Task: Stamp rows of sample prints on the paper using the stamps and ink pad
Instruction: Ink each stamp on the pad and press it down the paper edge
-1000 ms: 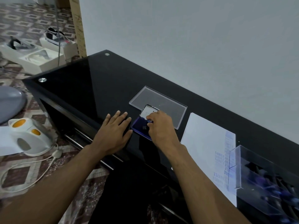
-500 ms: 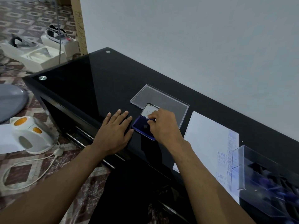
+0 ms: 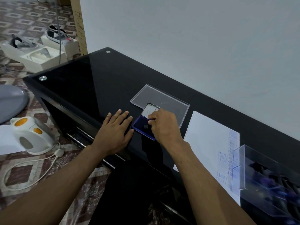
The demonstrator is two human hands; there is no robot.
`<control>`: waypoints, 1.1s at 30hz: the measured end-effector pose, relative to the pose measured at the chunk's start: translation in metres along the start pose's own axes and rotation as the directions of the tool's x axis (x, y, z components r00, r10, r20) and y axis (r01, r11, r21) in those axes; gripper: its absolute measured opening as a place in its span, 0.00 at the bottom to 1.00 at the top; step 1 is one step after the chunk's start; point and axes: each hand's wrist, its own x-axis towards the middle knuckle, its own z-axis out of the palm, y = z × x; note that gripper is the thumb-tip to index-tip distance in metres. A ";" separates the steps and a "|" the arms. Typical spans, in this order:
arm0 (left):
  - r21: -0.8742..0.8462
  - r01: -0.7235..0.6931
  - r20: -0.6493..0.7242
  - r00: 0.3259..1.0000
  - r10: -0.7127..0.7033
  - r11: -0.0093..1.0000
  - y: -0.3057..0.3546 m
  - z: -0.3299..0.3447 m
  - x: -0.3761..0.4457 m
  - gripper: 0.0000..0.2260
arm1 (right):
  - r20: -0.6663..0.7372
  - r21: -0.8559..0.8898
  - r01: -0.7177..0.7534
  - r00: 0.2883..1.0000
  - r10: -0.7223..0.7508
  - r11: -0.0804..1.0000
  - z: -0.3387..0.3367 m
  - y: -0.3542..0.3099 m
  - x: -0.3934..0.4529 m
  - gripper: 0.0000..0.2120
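Observation:
A blue ink pad [image 3: 140, 125] lies open on the black glass table [image 3: 97, 82], its white-lined lid [image 3: 148, 110] tilted up behind it. My right hand [image 3: 165, 125] hovers over the pad with fingers curled, pinching what seems to be a small stamp that is almost wholly hidden under the fingers. My left hand [image 3: 113, 132] rests flat on the table, fingertips touching the pad's left edge. To the right lies the white paper [image 3: 206, 135], with blue SAMPLE prints along its right side.
A clear plastic lid [image 3: 155, 95] lies flat behind the pad. A clear box [image 3: 263, 176] holding several stamps stands at the right, overlapping the paper. The wall runs close behind the table. On the floor at left are a white kettle [image 3: 30, 135], its cord and open boxes.
My right hand has shifted slightly on the ink pad, and a small dark mark now shows on the pad. The left hand stays flat. The view has drifted a little.

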 end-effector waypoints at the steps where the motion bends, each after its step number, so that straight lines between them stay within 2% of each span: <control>1: -0.001 0.000 0.001 1.000 0.000 1.000 0.000 0.000 0.000 0.31 | 0.008 -0.003 0.002 1.000 -0.002 1.000 0.000 0.000 0.000 0.13; 10: 0.002 0.000 0.010 1.000 0.000 1.000 0.001 -0.001 0.000 0.32 | -0.087 0.092 -0.021 0.996 0.028 0.996 0.009 0.001 -0.001 0.10; 17: -0.002 0.001 0.021 1.000 -0.001 1.000 0.002 -0.002 0.000 0.33 | -0.008 0.018 0.018 1.000 -0.018 1.000 0.000 -0.002 -0.005 0.13; 22: 0.000 0.004 0.020 1.000 -0.004 1.000 0.001 -0.001 0.000 0.32 | -0.064 0.077 -0.017 0.998 0.022 0.997 0.001 -0.002 -0.006 0.12; 27: 0.001 0.006 0.030 1.000 -0.006 1.000 0.002 -0.003 0.000 0.33 | -0.015 0.075 -0.021 1.000 0.022 0.997 0.001 -0.001 -0.003 0.14; 33: -0.016 0.012 0.057 0.998 -0.011 1.000 0.003 -0.007 0.001 0.34 | -0.064 0.055 -0.005 0.998 0.009 0.998 0.002 -0.002 -0.006 0.13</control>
